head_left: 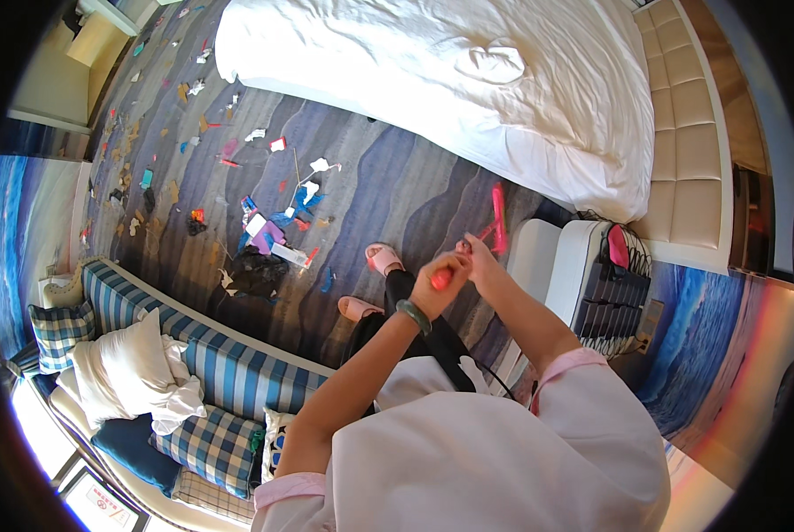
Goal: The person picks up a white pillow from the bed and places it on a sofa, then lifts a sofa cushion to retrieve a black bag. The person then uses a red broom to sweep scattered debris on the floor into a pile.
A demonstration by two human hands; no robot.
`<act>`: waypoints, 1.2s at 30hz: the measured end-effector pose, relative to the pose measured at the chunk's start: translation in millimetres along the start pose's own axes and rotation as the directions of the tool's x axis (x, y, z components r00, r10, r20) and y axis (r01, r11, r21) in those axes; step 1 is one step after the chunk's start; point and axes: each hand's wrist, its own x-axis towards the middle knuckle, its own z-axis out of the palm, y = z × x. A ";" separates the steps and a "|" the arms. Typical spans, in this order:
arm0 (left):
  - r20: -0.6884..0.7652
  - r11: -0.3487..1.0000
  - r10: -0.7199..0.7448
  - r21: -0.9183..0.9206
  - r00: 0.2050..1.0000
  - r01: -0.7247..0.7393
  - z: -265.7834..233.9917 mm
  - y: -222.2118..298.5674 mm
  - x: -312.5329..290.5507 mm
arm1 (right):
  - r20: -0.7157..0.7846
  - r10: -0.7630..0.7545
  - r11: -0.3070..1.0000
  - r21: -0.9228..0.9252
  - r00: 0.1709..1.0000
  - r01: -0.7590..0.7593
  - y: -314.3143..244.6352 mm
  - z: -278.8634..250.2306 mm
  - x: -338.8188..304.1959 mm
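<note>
In the head view, both my hands close around one handle near the middle of the frame: my left hand (428, 288) at its rounded red end, my right hand (480, 263) just beside it, farther along. The pink long-handled tool (500, 217) slants from the centre toward the upper right; its narrow head runs nearly upright in the frame, across the handle's line. The bed (432, 66) edge lies near the head's top, and a white boxy unit (532, 253) is near its right. Leftward, striped carpet (428, 191) stretches to a litter pile (271, 235) left of centre. The blue-striped sofa (251, 377) bounds the lower left.
</note>
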 end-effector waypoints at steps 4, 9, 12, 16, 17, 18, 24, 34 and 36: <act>-0.302 0.997 -0.077 0.002 0.950 0.081 -29.1 10.7 2.1 | 0.089 0.190 0.981 0.019 0.978 -0.192 14.8 13.1 82.1; -0.551 0.992 -0.008 0.098 0.834 0.074 -78.5 119.9 -76.2 | 0.070 0.308 0.936 -0.200 0.949 -0.289 168.3 114.8 77.4; -0.542 0.898 0.119 0.415 0.832 0.143 -71.4 167.9 -112.3 | 0.141 0.374 0.894 -0.317 0.917 -0.316 183.5 179.8 -0.9; -0.268 0.760 0.154 0.647 0.951 0.059 -40.7 194.4 -116.7 | 0.208 0.406 0.876 -0.368 0.890 -0.313 167.1 196.0 -60.1; -0.220 0.746 0.146 0.665 0.965 0.039 -33.0 198.6 -114.4 | 0.228 0.412 0.874 -0.374 0.882 -0.312 157.7 190.3 -73.0; -0.175 0.752 0.171 0.659 0.970 -0.014 -27.7 197.4 -112.6 | 0.233 0.430 0.873 -0.354 0.872 -0.336 142.5 187.9 -87.6; -0.156 0.916 0.135 0.396 0.979 -0.063 -25.7 164.2 -100.1 | 0.105 0.316 0.916 -0.292 0.943 -0.274 93.7 126.4 -82.0; -0.170 0.997 0.074 0.038 0.983 -0.069 -30.0 -15.5 -63.2 | -0.277 0.089 0.974 -0.178 0.957 -0.142 37.7 6.5 0.5; -0.176 0.992 0.110 0.074 0.978 -0.099 -27.7 -28.9 -57.0 | -0.267 0.019 0.965 -0.247 0.964 -0.088 37.4 1.7 4.3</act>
